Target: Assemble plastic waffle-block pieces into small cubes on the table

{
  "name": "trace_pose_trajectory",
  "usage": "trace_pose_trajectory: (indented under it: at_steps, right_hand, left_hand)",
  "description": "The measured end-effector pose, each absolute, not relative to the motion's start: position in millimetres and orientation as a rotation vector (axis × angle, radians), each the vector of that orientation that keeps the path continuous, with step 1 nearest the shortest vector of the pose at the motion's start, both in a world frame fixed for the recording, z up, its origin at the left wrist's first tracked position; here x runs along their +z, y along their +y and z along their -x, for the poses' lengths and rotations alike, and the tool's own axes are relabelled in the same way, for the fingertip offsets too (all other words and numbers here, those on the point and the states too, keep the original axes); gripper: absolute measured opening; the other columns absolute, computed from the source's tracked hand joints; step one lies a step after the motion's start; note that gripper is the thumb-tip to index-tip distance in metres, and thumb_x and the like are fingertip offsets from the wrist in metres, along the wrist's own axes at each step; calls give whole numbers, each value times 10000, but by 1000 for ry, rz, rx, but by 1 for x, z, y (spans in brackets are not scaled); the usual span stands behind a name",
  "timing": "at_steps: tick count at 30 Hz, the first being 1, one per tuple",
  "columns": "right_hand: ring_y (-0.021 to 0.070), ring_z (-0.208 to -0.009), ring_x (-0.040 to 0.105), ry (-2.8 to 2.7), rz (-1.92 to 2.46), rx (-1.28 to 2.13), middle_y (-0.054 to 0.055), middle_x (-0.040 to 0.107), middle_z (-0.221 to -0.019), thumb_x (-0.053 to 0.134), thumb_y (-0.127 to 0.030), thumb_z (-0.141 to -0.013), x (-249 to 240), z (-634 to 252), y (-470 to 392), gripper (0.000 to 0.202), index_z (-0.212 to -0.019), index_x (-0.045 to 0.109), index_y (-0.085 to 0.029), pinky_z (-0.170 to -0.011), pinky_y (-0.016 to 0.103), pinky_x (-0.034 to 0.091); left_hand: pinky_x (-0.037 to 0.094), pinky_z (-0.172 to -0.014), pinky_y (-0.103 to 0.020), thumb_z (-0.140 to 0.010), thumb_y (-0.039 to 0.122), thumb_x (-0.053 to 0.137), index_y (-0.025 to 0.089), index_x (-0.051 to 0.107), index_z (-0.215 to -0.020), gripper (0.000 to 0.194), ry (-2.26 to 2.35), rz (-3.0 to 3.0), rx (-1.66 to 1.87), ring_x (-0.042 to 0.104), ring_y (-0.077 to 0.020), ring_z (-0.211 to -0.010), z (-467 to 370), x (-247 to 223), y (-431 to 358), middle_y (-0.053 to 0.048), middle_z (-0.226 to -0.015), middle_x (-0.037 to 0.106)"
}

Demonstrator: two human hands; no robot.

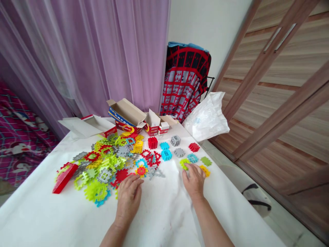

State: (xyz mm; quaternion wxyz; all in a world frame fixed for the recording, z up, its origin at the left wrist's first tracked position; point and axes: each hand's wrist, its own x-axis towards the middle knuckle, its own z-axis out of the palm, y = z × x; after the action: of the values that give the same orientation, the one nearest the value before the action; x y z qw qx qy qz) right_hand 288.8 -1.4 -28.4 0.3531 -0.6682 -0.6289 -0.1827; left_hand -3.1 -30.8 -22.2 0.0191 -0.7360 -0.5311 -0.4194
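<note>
My left hand (129, 193) rests at the near right edge of a heap of plastic interlocking building pieces (102, 163), palm down, fingers loosely stretched out. Just beyond its fingertips lies a red and yellow gear-shaped piece (141, 171); I see nothing held in this hand. At the right, my right hand (194, 179) has its thumb and fingers closed around the near side of a lime green piece (184, 163), on or just over the white cloth. An orange-yellow piece (205, 171) lies beside its knuckles. Near it are a blue piece (192, 158) and a flat green piece (206, 161).
Small sorted stacks stand in the middle: red (152, 142), grey (175, 140) and blue (166, 155). Opened cardboard boxes (127, 111) line the back edge of the table (164, 219). A white plastic bag (208, 118) sits at the far right corner. A red box-like piece (65, 178) lies left.
</note>
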Motion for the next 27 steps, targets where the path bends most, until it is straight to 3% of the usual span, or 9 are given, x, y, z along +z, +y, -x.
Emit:
trace_pose_trajectory:
  at_steps: [14,22,27]
  right_hand:
    - [224,-1017,557,-1928,1361,-367,30,724,-992,472,-236,-877,-24,-232,-2,235,-972,687,-239,-919,361,312]
    - [209,-1006,553,-1996,1196,-193,43,715,-972,470,-202,-883,-12,-174,10,232,-969,686,-219,-906,341,332]
    - [204,-983,551,-2112,1181,-53,26,713,-970,503,-190,-859,3,-124,18,212,-949,690,-235,-873,332,350]
  left_hand:
    - [452,-904,-432,-885,117,459,247,673,-915,252,-1687,2231,-1417,634,-223,-1010,-2,-2,-47,-52,-943,751]
    - [450,-918,-436,-871,209,482,254,668,-948,206,-1932,1743,-1345,643,-238,-1026,90,-11,-65,-47,-1020,740]
    - [503,-853,-385,-854,267,416,196,628,-1034,286,-2184,1521,-1374,660,-235,-975,122,-25,-66,-94,-1027,716]
